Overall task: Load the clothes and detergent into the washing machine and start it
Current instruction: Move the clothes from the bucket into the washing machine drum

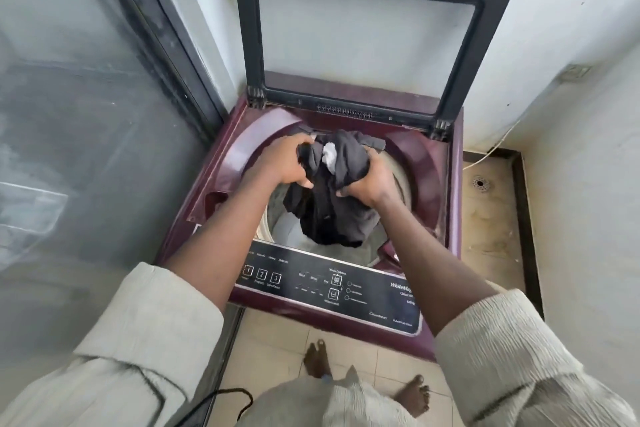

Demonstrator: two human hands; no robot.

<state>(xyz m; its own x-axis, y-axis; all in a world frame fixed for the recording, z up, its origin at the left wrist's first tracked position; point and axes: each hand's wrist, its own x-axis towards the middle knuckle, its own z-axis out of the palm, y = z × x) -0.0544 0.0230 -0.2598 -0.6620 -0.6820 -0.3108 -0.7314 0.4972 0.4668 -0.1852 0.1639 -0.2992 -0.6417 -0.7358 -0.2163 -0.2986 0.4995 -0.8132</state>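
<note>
Tiled floor and white walls surround a maroon washing machine with its lid raised. Dark clothes hang over the open drum, fingers of left hand and right hand closed on them. Loading is underway; next they must be lowered and released inside.

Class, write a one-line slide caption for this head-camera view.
Both hands, left and right, hold dark clothes above the open washing machine.
</note>
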